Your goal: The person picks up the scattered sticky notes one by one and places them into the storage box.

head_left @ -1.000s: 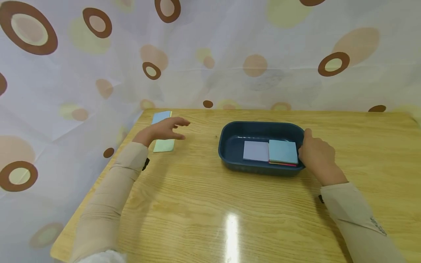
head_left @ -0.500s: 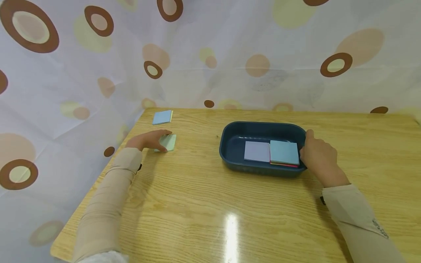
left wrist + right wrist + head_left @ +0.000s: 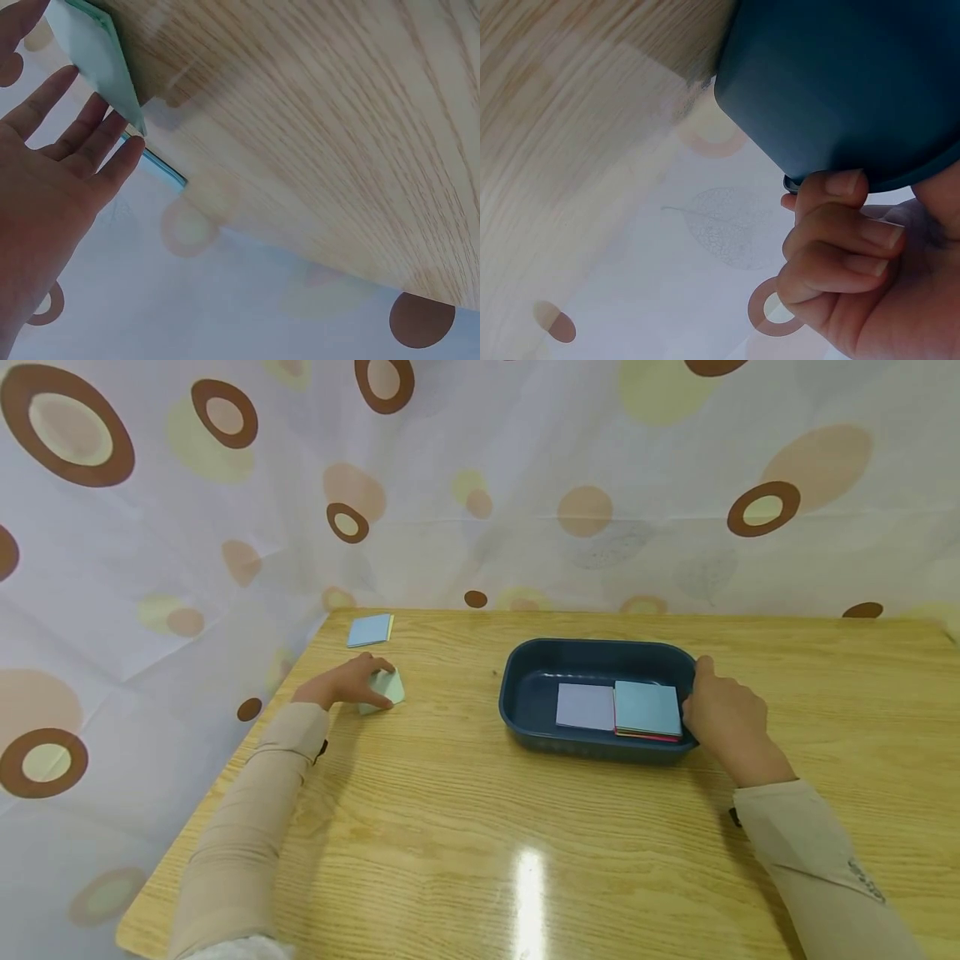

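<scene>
At the table's left side my left hand (image 3: pixel 352 683) pinches a pale green sticky note pad (image 3: pixel 386 687) between thumb and fingers. In the left wrist view the pad (image 3: pixel 94 56) looks slightly tilted, with fingertips along one edge. My right hand (image 3: pixel 726 720) grips the right end of a dark blue plastic bin (image 3: pixel 592 747), fingers curled at its rim; the right wrist view shows the bin's outer wall (image 3: pixel 832 90) above those fingers. Inside the bin lie a lavender note pad (image 3: pixel 585 707) and, beside it, a light blue pad (image 3: pixel 647 708) on top of other coloured ones.
A blue note pad (image 3: pixel 370 630) with a yellow edge beneath lies at the table's back left corner. The wooden table (image 3: pixel 450 827) meets a patterned cloth (image 3: pixel 525 468) at the back and left.
My left hand has come down and back toward me from above the pads onto the green pad, which has turned and shifted slightly. The right hand stays on the bin.
</scene>
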A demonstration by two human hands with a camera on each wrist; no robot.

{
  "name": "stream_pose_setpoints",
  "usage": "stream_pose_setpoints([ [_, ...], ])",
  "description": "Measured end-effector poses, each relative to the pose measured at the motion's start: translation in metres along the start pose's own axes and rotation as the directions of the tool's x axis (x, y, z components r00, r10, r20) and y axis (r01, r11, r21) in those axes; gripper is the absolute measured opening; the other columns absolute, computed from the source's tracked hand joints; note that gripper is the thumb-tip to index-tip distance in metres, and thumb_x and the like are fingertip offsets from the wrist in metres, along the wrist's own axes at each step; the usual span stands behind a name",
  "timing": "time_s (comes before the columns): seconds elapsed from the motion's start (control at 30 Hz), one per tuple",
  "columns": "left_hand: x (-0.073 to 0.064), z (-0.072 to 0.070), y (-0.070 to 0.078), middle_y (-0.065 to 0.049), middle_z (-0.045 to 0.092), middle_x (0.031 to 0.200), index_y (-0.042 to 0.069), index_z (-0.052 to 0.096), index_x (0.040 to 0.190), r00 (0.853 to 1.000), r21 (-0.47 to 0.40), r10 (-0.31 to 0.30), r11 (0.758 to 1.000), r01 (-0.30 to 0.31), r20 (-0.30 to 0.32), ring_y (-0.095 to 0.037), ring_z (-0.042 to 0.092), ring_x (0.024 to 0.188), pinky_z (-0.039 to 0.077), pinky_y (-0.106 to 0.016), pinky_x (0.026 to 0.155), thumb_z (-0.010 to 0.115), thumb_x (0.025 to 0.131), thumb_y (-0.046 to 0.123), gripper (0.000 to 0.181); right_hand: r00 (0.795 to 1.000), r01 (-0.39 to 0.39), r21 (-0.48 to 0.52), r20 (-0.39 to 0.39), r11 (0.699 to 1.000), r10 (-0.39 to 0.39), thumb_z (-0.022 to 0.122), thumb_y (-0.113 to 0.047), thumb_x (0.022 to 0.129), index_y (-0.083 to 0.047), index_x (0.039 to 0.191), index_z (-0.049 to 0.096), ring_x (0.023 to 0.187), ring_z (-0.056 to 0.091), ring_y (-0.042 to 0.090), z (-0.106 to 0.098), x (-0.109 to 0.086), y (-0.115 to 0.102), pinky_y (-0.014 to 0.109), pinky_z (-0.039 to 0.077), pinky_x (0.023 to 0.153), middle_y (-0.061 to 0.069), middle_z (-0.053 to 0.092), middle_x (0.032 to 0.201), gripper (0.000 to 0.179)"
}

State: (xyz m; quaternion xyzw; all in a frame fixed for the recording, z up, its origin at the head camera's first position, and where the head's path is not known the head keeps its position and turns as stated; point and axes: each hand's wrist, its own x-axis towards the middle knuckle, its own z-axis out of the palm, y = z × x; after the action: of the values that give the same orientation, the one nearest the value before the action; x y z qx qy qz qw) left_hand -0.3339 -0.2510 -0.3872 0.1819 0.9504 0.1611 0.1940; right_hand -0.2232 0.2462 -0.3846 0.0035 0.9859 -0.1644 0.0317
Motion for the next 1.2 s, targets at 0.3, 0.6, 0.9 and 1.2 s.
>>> stream_pose_setpoints([
  [0.3, 0.001, 0.002, 0.005, -0.026, 0.040, 0.126, -0.001, 0.043, 0.140, 0.999, 0.050, -0.047, 0.998, 0.046, 0.007, -0.035, 0.043, 0.106, 0.042, -0.048, 0.088, 0.074, 0.085, 0.028, 0.069, 1.000, 0.003, -0.005, -0.011, 1.000, -0.003, 0.050, -0.007, 0.094, 0.019, 0.126, 0.026, 0.057, 0.055, 0.038, 0.001, -0.001, 0.000, 0.047, 0.045, 0.049, 0.031, 0.056, 0.073, 0.047],
  [0.6, 0.006, -0.002, 0.009, -0.029, 0.040, 0.131, -0.005, 0.038, 0.140, 0.999, 0.092, -0.047, 0.995, 0.046, 0.010, -0.036, 0.044, 0.108, 0.040, -0.049, 0.090, 0.071, 0.086, 0.026, 0.071, 1.000, -0.003, -0.004, -0.006, 1.000, 0.003, 0.049, -0.008, 0.095, 0.019, 0.127, 0.025, 0.056, 0.054, 0.037, 0.001, -0.001, 0.000, 0.045, 0.044, 0.048, 0.029, 0.055, 0.070, 0.048],
  [0.9, 0.014, -0.022, 0.050, -0.028, 0.045, 0.131, -0.007, 0.041, 0.133, 0.990, 0.027, 0.099, 0.995, -0.097, -0.101, -0.035, 0.050, 0.105, 0.044, -0.046, 0.085, 0.072, 0.085, 0.021, 0.063, 1.000, 0.003, -0.007, -0.007, 1.000, -0.003, 0.049, -0.008, 0.095, 0.020, 0.131, 0.022, 0.056, 0.055, 0.037, 0.000, 0.000, 0.000, 0.045, 0.045, 0.048, 0.031, 0.056, 0.073, 0.053],
  [1.2, 0.031, -0.028, 0.141, -0.018, 0.048, 0.127, -0.002, 0.047, 0.126, 0.932, 0.095, 0.353, 0.934, -0.345, -0.082, -0.027, 0.050, 0.103, 0.045, -0.038, 0.086, 0.073, 0.083, 0.028, 0.059, 1.000, 0.009, -0.004, -0.024, 1.000, -0.009, 0.049, -0.007, 0.095, 0.019, 0.125, 0.026, 0.056, 0.055, 0.038, 0.000, -0.001, -0.001, 0.045, 0.044, 0.047, 0.029, 0.055, 0.069, 0.047],
])
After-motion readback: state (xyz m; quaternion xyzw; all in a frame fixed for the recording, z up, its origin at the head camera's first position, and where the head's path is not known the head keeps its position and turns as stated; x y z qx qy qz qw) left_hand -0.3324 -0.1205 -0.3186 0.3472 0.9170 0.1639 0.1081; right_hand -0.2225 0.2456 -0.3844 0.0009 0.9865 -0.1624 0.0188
